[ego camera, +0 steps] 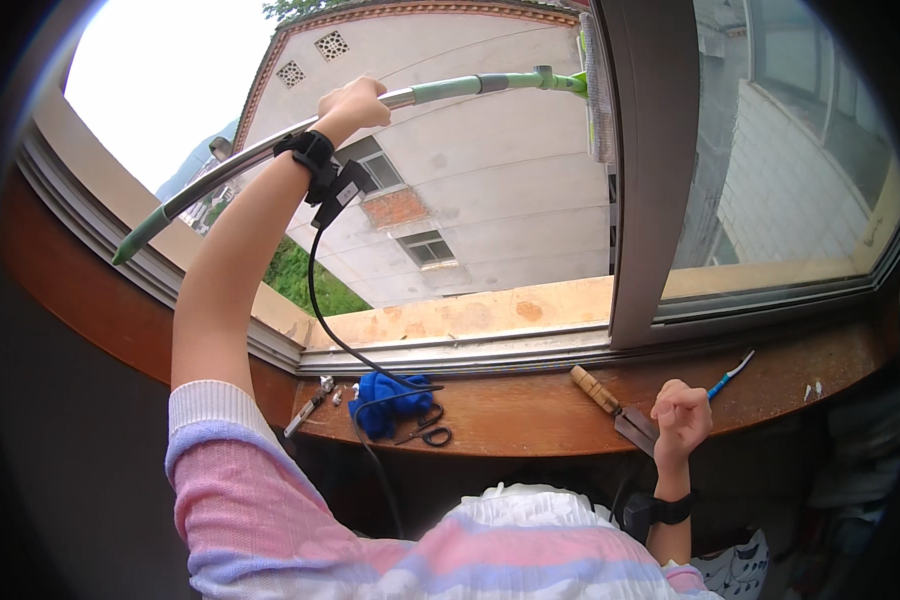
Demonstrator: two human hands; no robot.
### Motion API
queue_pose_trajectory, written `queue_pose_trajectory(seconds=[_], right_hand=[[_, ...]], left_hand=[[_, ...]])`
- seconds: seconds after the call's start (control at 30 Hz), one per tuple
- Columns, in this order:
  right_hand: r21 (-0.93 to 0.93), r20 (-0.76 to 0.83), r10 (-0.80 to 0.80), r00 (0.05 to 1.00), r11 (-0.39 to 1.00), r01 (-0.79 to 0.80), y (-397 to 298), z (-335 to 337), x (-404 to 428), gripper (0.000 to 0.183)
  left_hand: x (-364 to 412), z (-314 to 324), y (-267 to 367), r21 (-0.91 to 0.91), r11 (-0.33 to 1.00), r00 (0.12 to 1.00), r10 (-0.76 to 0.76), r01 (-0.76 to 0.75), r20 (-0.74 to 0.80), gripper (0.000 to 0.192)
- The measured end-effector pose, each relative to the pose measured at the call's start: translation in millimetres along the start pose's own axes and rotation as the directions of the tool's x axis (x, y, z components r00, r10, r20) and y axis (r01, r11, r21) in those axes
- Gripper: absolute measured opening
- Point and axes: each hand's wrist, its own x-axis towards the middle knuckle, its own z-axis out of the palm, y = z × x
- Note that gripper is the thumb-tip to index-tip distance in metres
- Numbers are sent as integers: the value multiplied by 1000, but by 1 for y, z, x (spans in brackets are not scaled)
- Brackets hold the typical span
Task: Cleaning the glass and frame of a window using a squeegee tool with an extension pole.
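Note:
My left hand (354,107) is raised and grips the metal pole (244,159) of a window-cleaning mop. Green plastic sleeves cover parts of the pole, and its tapered green end points to the lower left. The mop's head with a grey fabric pad (598,94) is outside the open window, seen edge-on beside the grey window frame (645,180). Whether the pad touches glass cannot be told. My right hand (681,420) is curled into a loose fist above the wooden sill, with nothing visible in it. It partly overlaps a wooden-handled trowel (596,390) and a blue-and-white toothbrush (722,382).
On the brown wooden sill (510,420) lie a blue cloth (390,401), black scissors (429,433), a utility knife (307,414) and white scraps (813,390). A black cable (315,292) hangs from my left wrist device across the sill. The window's metal track (457,356) runs behind.

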Motion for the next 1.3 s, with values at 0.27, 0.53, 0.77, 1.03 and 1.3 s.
queue_pose_trajectory(seconds=[0.27, 0.53, 0.77, 1.03, 1.3], right_hand=[[20, 117, 91, 989, 995, -94, 6, -24, -3, 11], [5, 429, 127, 894, 990, -143, -13, 13, -12, 15], [-98, 309, 278, 909, 961, -260, -25, 32, -35, 12], [-34, 470, 349, 811, 925, -378, -55, 73, -63, 10], [-2, 875, 252, 414, 856, -517, -92, 140, -120, 19]], left_hand=[[-91, 16, -57, -13, 975, 975, -221, 221, 13, 41], [-214, 25, -154, -182, 915, 933, -349, 360, 89, 33], [-341, 29, -206, -322, 864, 918, -394, 387, 47, 19], [-481, 27, -208, -612, 674, 876, -477, 414, 67, 23], [-597, 36, -168, -847, 363, 855, -484, 388, 185, 26]])
